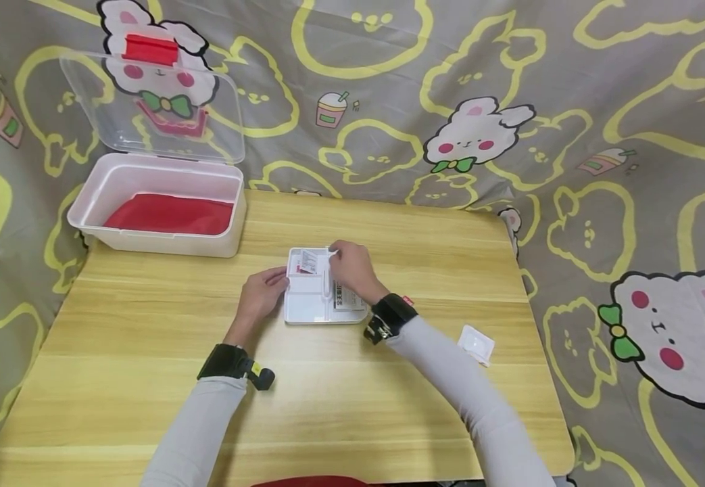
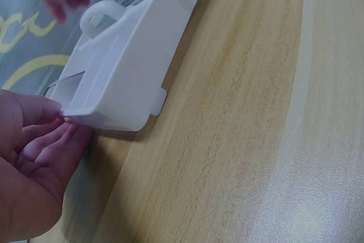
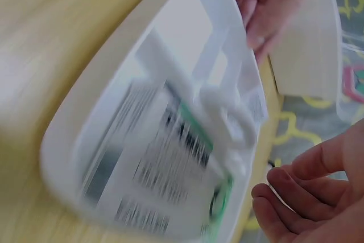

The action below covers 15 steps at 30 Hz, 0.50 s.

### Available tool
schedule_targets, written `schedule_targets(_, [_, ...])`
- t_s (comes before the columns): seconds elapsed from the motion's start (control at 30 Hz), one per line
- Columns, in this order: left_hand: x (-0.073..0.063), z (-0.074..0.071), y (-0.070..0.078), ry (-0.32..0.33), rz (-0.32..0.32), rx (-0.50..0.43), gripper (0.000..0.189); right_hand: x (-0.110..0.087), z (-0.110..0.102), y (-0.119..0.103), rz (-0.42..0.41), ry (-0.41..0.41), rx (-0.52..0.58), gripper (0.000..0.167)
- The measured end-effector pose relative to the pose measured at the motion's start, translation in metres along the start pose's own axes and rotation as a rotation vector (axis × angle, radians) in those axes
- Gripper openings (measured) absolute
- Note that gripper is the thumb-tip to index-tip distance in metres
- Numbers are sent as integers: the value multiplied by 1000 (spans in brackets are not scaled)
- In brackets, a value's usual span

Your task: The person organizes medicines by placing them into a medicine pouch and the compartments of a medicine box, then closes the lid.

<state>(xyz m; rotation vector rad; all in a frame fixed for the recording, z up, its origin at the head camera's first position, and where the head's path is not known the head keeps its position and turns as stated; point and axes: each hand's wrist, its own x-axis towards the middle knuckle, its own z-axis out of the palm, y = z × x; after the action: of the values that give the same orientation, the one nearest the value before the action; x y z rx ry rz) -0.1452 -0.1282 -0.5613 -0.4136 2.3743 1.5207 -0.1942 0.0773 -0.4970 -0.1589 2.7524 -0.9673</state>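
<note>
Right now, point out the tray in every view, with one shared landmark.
Head: tray just below and left of centre.
Left wrist: upper left, running off the top.
Right wrist: centre and left, slanting from top to bottom.
Shared landmark: its handle.

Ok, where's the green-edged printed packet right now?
In the head view, the printed packet lies in the right-hand compartment of the white divided case, right of its handle, partly hidden by the right hand.
</note>
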Motion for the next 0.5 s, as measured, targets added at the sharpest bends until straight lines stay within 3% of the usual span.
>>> schedule_targets(0.2, [0,0,1,6,2,-7,43,-15,-37,37,91,19,26,36])
schedule_targets(0.5, [0,3,2,-3,-7,0,43,-49,-90,118,145,66,-67,41])
